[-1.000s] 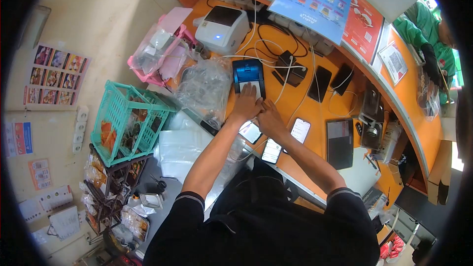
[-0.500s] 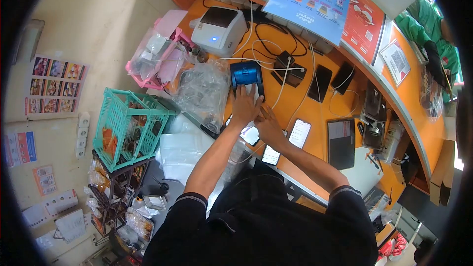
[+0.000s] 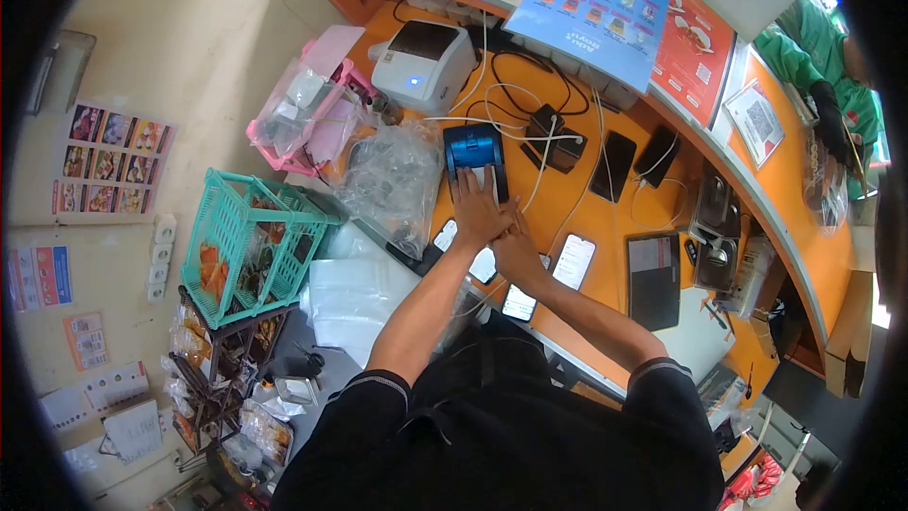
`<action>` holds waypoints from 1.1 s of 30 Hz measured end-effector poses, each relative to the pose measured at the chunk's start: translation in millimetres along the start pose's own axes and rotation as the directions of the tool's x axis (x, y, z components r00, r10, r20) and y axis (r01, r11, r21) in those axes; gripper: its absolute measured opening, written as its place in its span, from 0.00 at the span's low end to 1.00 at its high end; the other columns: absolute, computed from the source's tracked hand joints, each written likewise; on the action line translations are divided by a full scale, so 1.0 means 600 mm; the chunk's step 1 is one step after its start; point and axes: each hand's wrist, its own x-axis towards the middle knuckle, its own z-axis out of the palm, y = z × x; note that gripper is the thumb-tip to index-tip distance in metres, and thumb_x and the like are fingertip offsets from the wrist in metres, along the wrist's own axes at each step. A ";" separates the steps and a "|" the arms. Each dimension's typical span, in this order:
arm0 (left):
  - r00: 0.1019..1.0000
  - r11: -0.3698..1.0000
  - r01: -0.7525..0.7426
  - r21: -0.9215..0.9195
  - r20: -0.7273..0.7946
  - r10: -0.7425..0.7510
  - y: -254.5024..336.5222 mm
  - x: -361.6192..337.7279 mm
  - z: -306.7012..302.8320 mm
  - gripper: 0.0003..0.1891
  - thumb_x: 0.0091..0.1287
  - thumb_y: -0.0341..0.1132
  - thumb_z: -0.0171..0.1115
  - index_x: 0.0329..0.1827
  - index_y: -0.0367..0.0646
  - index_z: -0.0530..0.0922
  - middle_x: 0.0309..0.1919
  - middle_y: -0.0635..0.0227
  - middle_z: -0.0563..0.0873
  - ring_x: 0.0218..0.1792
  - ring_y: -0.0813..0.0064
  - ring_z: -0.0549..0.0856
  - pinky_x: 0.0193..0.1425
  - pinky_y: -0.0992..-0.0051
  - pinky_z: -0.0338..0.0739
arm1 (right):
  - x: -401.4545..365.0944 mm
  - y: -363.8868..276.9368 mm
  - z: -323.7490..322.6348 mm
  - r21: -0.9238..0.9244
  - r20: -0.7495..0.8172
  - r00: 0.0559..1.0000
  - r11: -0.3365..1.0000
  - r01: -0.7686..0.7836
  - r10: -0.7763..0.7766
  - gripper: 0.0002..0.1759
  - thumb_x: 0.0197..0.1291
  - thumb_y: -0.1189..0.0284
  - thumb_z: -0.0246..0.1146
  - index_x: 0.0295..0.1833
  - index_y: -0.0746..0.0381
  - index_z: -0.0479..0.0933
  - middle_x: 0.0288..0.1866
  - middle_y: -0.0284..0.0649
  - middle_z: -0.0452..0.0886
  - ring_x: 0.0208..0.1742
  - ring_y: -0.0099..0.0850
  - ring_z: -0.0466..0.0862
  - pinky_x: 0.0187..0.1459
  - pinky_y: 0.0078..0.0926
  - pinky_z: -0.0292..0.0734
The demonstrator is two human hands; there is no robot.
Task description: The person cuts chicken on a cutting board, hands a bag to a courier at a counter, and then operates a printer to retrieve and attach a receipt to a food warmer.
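A small black printer with a shiny blue cover (image 3: 475, 148) lies on the orange desk (image 3: 558, 191). My left hand (image 3: 480, 216) rests flat on its near part, fingers stretched out; a bit of white shows by the fingertips. Against the thumb side of that hand, my right hand (image 3: 518, 251) has its fingers extended and partly overlapped. I see nothing held in either hand. Just below my wrists are phones with lit screens, one lit phone (image 3: 519, 303) partly under my right forearm and another lit phone (image 3: 574, 261) to its right.
A white label printer (image 3: 423, 66) stands behind, beside a pink basket (image 3: 274, 137) and clear plastic bags (image 3: 388, 175). Cables cross the desk near two dark phones. A green basket (image 3: 213, 260) is at left, a dark tablet (image 3: 654, 279) at right. Across the counter is a person in green (image 3: 804, 47).
My left hand has flattened further onto the printer's near part. My right hand's fingers have drawn closer against the left hand. The view has shifted slightly.
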 end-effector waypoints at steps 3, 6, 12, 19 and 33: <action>0.996 0.996 0.083 -0.040 0.032 -0.082 0.009 0.005 0.005 0.46 0.69 0.71 0.46 0.79 0.43 0.66 0.74 0.27 0.61 0.79 0.36 0.55 0.79 0.38 0.44 | -0.013 0.009 -0.025 0.061 0.228 0.974 0.998 0.003 -0.017 0.15 0.55 0.80 0.59 0.48 0.70 0.84 0.62 0.57 0.79 0.75 0.51 0.68 0.79 0.59 0.51; 0.973 0.972 0.185 -0.141 0.162 -0.162 0.008 0.009 -0.011 0.46 0.70 0.70 0.43 0.80 0.43 0.64 0.75 0.30 0.60 0.80 0.37 0.54 0.79 0.38 0.44 | -0.013 0.008 -0.025 0.081 0.251 0.967 0.996 0.026 -0.045 0.12 0.53 0.81 0.60 0.43 0.70 0.85 0.62 0.59 0.78 0.74 0.52 0.69 0.79 0.56 0.53; 0.959 0.802 0.182 -0.569 -0.077 -0.272 -0.033 -0.023 -0.031 0.35 0.68 0.54 0.63 0.73 0.41 0.70 0.68 0.41 0.72 0.70 0.42 0.70 0.73 0.52 0.64 | -0.008 0.014 -0.004 0.167 0.256 0.965 0.986 0.015 -0.058 0.10 0.53 0.78 0.61 0.41 0.69 0.83 0.54 0.56 0.81 0.67 0.54 0.75 0.75 0.51 0.61; 0.774 0.667 0.604 -0.436 0.122 -0.622 -0.041 -0.039 -0.025 0.30 0.55 0.49 0.75 0.53 0.35 0.81 0.49 0.47 0.87 0.51 0.45 0.87 0.56 0.57 0.80 | 0.117 -0.015 -0.027 0.296 0.181 0.830 0.776 -0.557 0.527 0.17 0.58 0.73 0.64 0.52 0.69 0.76 0.51 0.58 0.83 0.46 0.58 0.85 0.52 0.59 0.75; 0.777 0.539 0.594 -0.598 0.253 -0.576 -0.080 -0.028 0.014 0.24 0.54 0.48 0.74 0.46 0.39 0.85 0.39 0.52 0.91 0.44 0.56 0.90 0.50 0.64 0.82 | 0.177 -0.024 0.027 0.064 0.122 0.503 0.499 -0.864 0.856 0.23 0.63 0.58 0.65 0.55 0.64 0.79 0.53 0.52 0.86 0.60 0.52 0.81 0.60 0.62 0.60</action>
